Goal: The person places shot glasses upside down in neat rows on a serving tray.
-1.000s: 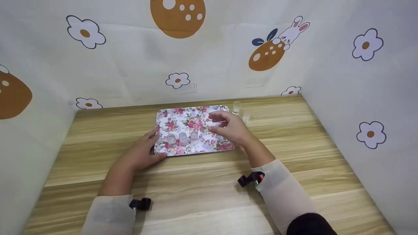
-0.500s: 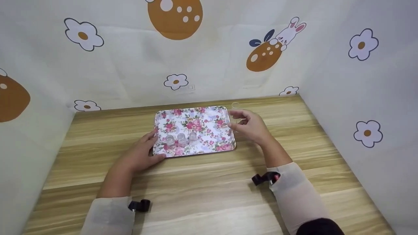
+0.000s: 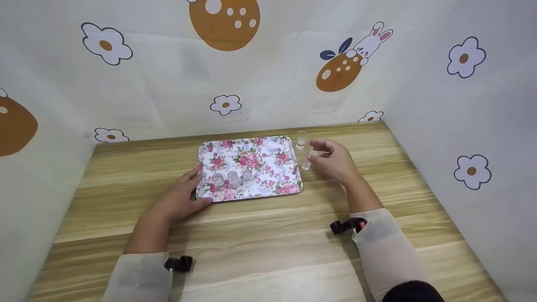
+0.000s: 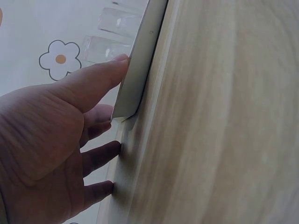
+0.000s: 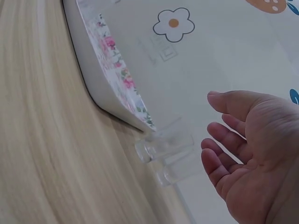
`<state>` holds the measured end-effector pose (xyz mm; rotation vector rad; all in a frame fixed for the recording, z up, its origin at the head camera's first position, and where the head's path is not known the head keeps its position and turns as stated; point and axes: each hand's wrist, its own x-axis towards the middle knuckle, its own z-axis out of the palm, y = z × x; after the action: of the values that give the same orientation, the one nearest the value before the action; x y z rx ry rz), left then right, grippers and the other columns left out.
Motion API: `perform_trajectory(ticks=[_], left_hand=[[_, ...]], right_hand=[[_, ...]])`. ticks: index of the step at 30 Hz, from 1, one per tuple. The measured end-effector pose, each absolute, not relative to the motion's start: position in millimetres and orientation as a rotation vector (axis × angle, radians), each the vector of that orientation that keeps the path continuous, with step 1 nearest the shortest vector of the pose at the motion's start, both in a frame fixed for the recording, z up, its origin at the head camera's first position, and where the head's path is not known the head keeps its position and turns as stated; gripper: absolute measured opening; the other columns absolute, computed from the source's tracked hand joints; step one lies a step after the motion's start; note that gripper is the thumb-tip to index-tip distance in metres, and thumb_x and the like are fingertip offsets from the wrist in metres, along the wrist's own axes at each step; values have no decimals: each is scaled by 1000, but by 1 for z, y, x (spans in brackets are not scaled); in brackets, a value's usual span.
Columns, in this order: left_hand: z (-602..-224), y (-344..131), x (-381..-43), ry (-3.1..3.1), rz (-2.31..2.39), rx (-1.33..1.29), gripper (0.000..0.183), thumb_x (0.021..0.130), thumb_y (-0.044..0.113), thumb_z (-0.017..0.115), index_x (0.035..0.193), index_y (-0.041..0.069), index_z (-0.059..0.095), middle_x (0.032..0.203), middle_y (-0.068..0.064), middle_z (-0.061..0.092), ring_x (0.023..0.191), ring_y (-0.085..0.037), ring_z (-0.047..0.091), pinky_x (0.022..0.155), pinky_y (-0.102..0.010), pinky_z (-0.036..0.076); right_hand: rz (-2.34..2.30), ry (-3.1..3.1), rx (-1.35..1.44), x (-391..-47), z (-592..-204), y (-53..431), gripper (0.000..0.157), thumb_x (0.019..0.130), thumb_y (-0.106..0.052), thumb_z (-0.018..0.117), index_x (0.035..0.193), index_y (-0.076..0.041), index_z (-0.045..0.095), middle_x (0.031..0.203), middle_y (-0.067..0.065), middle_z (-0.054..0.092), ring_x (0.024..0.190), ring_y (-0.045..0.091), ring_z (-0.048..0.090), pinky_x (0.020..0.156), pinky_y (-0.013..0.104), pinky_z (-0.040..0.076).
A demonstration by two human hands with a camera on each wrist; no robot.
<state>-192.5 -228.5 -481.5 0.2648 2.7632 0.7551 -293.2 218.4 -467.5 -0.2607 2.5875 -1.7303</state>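
My left hand (image 3: pixel 182 195) holds the near left corner of a floral tray (image 3: pixel 268 157); in the left wrist view its thumb (image 4: pixel 105 74) presses the rim. Three small clear shot glasses stand in a row on the tray's near left part, among them a left glass (image 3: pixel 218 180), a middle glass (image 3: pixel 233 179) and a right glass (image 3: pixel 247 176). Off the tray's right edge, two more stand on the table: a far glass (image 3: pixel 301 140) and a near glass (image 3: pixel 306 163). My right hand (image 3: pixel 333 161) is beside these, fingers loosely bent and apart from the glass in the right wrist view.
A wood-grain table (image 3: pixel 260 251) bears everything. Behind it rises a pale back wall (image 3: pixel 168 84) printed with flowers and fruit, and a similar right wall (image 3: pixel 440 117) borders the side. Black camera mounts sit on both wrists.
My right hand has moved from over the tray's right part to the right, past its edge to beside the two glasses there. My left hand keeps its place at the tray corner.
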Motion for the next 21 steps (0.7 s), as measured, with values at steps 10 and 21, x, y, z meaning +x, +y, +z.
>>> perform_trajectory(ticks=[10, 21], left_hand=[[-484, -229, -193, 2760, 751, 257, 92, 100, 54, 71, 168, 6, 31, 183, -9, 12, 166, -48, 16, 133, -67, 21], [-484, -230, -194, 2752, 758, 248, 92, 100, 55, 70, 169, 8, 30, 183, -7, 8, 166, -48, 15, 133, -67, 20]], right_hand=[[-1552, 2575, -224, -302, -485, 225, 59, 92, -14, 84, 145, 0, 63, 144, 20, 68, 132, 36, 66, 114, 42, 57], [-1437, 2536, -192, -303, -496, 225, 55, 91, -11, 83, 142, 0, 65, 132, 21, 73, 121, 29, 70, 101, 28, 61]])
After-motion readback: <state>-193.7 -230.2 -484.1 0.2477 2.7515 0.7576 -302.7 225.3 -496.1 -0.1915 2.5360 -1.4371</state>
